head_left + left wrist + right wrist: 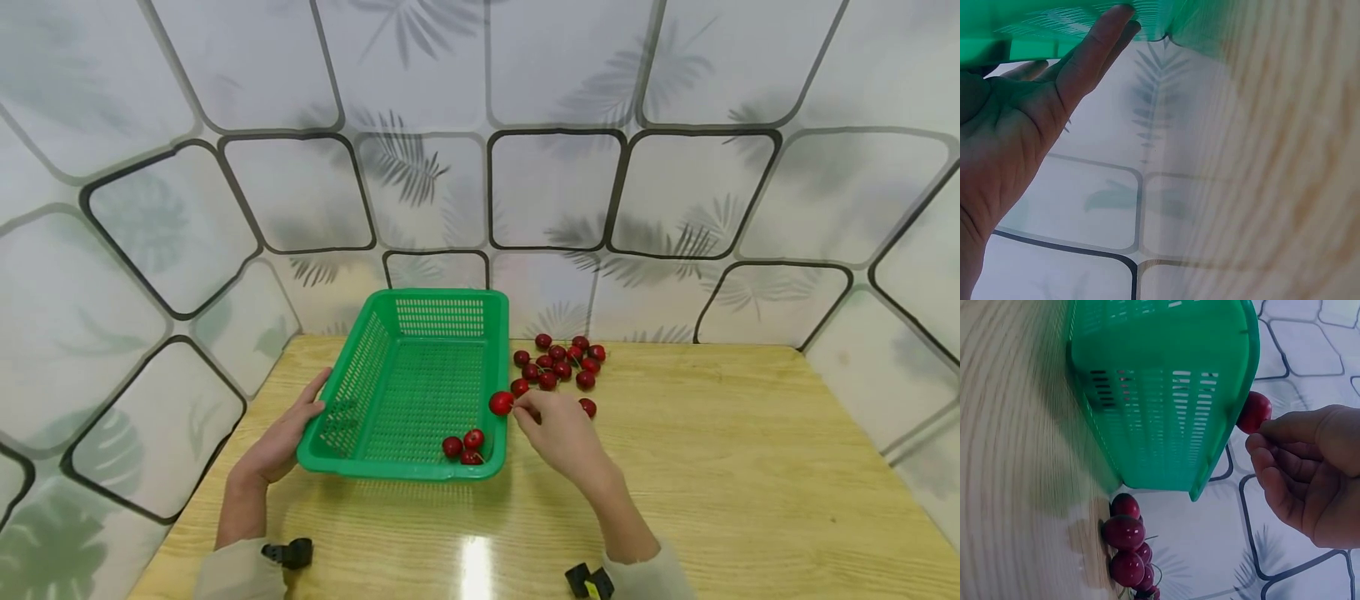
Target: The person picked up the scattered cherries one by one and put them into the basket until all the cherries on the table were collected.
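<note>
While my right hand (558, 429) pinches one cherry (502, 403) at its stem end, presumably to spare the flesh, the fruit hangs at the right rim of the basket (431, 375). My left hand (277, 437), fingers straight, lies against its left side, likely steadying it. Three cherries (452, 447) occupy its front-right corner; the pile (557, 353) sits near the back edge of the table (735, 450).
</note>
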The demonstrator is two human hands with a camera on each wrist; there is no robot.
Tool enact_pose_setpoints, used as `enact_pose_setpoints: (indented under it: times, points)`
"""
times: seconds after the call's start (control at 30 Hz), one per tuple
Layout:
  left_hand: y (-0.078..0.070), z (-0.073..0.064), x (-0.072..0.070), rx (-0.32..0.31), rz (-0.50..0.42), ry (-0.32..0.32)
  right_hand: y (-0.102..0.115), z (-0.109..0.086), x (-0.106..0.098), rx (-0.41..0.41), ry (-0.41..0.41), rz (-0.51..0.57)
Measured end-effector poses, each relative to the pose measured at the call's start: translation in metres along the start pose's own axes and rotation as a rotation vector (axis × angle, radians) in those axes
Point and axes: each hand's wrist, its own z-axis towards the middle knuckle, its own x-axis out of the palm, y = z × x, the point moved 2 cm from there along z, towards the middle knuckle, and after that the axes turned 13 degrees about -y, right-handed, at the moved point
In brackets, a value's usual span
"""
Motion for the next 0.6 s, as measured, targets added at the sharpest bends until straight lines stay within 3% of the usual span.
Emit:
enact_pose_setpoints:
  times: [0.23,0.37,0.6]
  points:
    - [-0.001,0.000,0.000,0.005,0.010,-0.002,0.011,-0.006,0.010,-0.082,-0.008,-0.019]
    - [-0.001,0.000,0.000,0.003,0.015,-0.009,0.015,-0.008,0.015,-0.114,-0.063,-0.036]
    - [-0.001,-0.001,0.000,0.002,0.024,-0.016,0.025,-0.013,0.022,-0.183,-0.127,0.024]
